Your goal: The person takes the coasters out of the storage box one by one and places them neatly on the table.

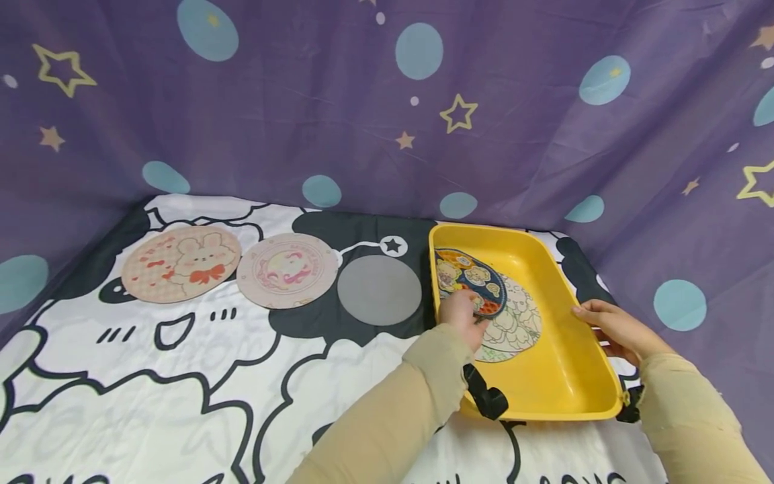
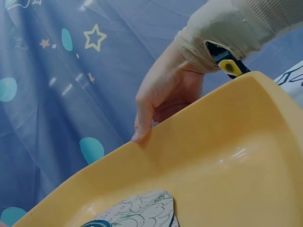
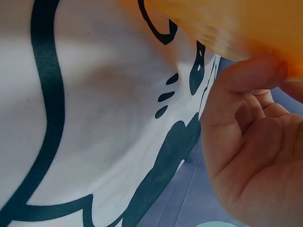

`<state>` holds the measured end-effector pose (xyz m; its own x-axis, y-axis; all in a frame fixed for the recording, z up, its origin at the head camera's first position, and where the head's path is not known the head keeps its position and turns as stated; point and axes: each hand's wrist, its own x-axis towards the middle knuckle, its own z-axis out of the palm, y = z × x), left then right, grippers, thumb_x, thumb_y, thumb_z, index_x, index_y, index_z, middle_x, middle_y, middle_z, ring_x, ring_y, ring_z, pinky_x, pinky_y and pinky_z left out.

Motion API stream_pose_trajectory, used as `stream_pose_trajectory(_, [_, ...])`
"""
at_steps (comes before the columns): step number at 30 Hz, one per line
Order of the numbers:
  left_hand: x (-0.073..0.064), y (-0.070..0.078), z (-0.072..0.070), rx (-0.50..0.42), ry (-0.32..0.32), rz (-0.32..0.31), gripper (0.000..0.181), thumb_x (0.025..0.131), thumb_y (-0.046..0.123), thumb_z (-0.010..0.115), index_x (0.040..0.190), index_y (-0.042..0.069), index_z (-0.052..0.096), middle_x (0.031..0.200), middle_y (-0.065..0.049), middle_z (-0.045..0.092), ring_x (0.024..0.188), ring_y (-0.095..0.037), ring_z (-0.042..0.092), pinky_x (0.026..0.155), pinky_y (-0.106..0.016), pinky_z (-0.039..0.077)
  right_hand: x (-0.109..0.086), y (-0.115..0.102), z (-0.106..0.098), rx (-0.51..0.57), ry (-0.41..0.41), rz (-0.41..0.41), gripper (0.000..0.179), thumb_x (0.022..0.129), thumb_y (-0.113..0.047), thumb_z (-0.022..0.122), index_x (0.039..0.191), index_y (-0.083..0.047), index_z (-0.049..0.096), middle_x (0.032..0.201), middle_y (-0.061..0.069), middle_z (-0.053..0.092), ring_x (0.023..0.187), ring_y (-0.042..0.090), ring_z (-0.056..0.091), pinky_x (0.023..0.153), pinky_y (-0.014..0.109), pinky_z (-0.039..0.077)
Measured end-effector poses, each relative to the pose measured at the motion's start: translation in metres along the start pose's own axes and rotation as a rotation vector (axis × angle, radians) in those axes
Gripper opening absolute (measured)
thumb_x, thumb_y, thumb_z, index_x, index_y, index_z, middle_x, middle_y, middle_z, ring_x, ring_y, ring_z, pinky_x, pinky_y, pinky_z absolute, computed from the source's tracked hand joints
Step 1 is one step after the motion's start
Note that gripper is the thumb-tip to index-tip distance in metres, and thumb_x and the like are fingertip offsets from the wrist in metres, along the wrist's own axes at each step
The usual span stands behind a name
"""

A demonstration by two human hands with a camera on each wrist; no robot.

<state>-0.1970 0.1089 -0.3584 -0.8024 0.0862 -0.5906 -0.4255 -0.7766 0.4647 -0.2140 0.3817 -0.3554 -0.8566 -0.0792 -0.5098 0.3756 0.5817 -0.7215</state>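
A yellow tray (image 1: 559, 363) stands at the right, slightly tilted. My left hand (image 1: 462, 316) reaches over its left side and holds the lower edge of a round blue-and-orange cartoon mat (image 1: 478, 274). Part of that mat is hidden by the hand. Beneath it lies a round white mat with line drawings (image 1: 520, 319), also partly visible in the left wrist view. My right hand (image 1: 617, 329) pinches the tray's right rim, thumb on the inner side; the left wrist view shows this right hand (image 2: 168, 90) on the rim too.
Left of the tray lie a grey round mat (image 1: 379, 290), a pink unicorn mat (image 1: 287, 271) and a pink checked rabbit mat (image 1: 181, 263) in a row. A black-and-white cartoon cloth (image 1: 151, 423) covers the table. Behind hangs a purple curtain (image 1: 338, 101).
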Motion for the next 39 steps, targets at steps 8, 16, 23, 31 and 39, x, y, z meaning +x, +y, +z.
stream_pose_trajectory(8, [0.006, -0.001, 0.001, -0.05, -0.026, -0.006, 0.046, 0.105, 0.007, 0.041, 0.149, -0.002, 0.034, 0.147, -0.032, 0.037, 0.141, -0.049, 0.032, 0.12, -0.056, 0.028, -0.002, 0.0, 0.0, 0.014, -0.008, -0.004, 0.035, 0.103, -0.042, 0.049, 0.111, -0.008, 0.049, 0.092, -0.005, 0.064, 0.079, 0.015, 0.064, 0.072, 0.03, 0.061])
stream_pose_trajectory(16, [0.005, -0.001, 0.001, -0.119, -0.09, -0.003, 0.068, 0.104, -0.004, 0.034, 0.16, 0.01, -0.003, 0.149, -0.039, 0.031, 0.14, -0.053, 0.032, 0.119, -0.057, 0.03, -0.003, 0.001, 0.002, 0.017, 0.003, 0.011, 0.038, 0.103, -0.043, 0.05, 0.113, -0.007, 0.049, 0.094, -0.005, 0.063, 0.081, 0.015, 0.064, 0.073, 0.03, 0.061])
stream_pose_trajectory(23, [-0.002, 0.002, -0.001, -0.121, -0.091, 0.011, 0.068, 0.104, -0.007, 0.028, 0.16, 0.015, -0.003, 0.153, -0.04, 0.022, 0.137, -0.058, 0.033, 0.111, -0.056, 0.042, -0.002, 0.0, 0.001, 0.006, 0.006, 0.003, 0.038, 0.103, -0.044, 0.049, 0.113, -0.007, 0.049, 0.093, -0.005, 0.063, 0.079, 0.015, 0.062, 0.071, 0.028, 0.06])
stream_pose_trajectory(31, [-0.001, 0.0, -0.002, -0.056, -0.068, 0.031, 0.07, 0.102, -0.01, 0.03, 0.16, 0.013, 0.0, 0.155, -0.036, 0.021, 0.141, -0.055, 0.026, 0.115, -0.061, 0.033, -0.003, 0.001, 0.001, 0.007, 0.007, 0.008, 0.039, 0.102, -0.044, 0.05, 0.113, -0.007, 0.048, 0.094, -0.005, 0.063, 0.08, 0.015, 0.061, 0.071, 0.028, 0.06])
stream_pose_trajectory(39, [0.002, 0.001, -0.003, 0.029, -0.03, 0.023, 0.064, 0.106, 0.008, 0.035, 0.161, 0.015, 0.001, 0.152, -0.033, 0.031, 0.139, -0.052, 0.035, 0.116, -0.059, 0.033, -0.001, 0.001, 0.001, 0.015, 0.004, 0.0, 0.038, 0.103, -0.044, 0.049, 0.112, -0.008, 0.048, 0.093, -0.005, 0.063, 0.079, 0.014, 0.062, 0.071, 0.028, 0.06])
